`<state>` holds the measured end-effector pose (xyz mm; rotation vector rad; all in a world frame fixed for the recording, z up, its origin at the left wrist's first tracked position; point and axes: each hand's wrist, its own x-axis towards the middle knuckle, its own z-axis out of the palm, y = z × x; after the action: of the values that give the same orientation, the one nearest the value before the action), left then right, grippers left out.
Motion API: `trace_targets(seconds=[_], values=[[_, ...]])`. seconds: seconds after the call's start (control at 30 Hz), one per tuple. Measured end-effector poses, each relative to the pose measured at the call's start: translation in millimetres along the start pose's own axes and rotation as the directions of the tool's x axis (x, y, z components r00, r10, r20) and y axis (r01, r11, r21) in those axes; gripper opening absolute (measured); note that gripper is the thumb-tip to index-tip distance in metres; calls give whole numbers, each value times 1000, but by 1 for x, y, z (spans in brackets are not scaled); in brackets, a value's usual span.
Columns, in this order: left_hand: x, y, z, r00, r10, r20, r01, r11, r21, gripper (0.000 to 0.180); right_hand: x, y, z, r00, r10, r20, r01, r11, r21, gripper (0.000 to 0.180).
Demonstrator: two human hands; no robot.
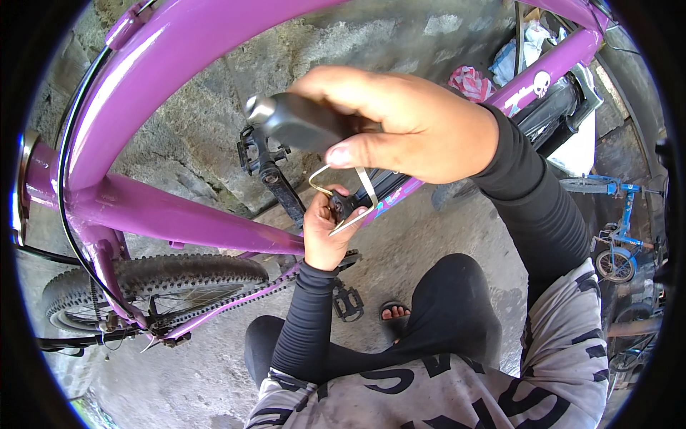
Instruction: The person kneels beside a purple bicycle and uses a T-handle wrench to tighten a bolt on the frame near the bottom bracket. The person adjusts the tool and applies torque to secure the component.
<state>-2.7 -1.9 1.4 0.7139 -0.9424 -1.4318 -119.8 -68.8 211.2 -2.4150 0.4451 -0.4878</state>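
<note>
Purple bicycle frame fills the upper and left view, its tubes bending across a rough concrete wall. Right hand is raised close to the camera, fingers curled tight round a dark grey tool handle with a silvery end cap; thumb pressed along its lower side. Which kind of tool it is cannot be told, as the palm covers the rest. Below it, left hand sits at the bottom bracket area, closed on a small dark part where the frame tubes meet; a bent silvery wire loop stands around that part, touching the thumb. The right hand blocks most of the down tube and the joint behind it. Black crank arm runs up-left from the left hand to a black pedal; a second pedal hangs lower, just beside the left forearm. Knobby rear tyre and chain lie lower left, under the chainstay. Person crouches: black-clad knees, a sandalled foot on grey concrete floor, grey patterned shirt over black sleeves. Behind the right arm: small blue bicycle at right, well apart; a pile of cloth and bags near the wall top right.
</note>
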Motion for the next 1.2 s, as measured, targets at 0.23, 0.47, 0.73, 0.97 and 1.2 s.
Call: trace_targets(seconds=[0.23,0.47,0.73,0.97,1.2], values=[[-3,-1,-6,1000,18,-13,-17,995,101,27,49,-28,16,973,-85,213,84,996,12,28],[-2,-10,-4,1000,1,-21,0,999,50,33,78,-23,36,931,-164,327,199,977,-77,37],[-2,8,2,998,-57,-10,57,998,-2,35,60,9,16,858,98,505,-11,985,-173,40],[0,1,0,1000,-22,-2,22,1000,15,34,47,5,5,855,173,490,-90,978,-188,47],[1,-2,2,999,50,1,-50,999,11,36,43,10,6,882,129,452,-96,991,-94,37]])
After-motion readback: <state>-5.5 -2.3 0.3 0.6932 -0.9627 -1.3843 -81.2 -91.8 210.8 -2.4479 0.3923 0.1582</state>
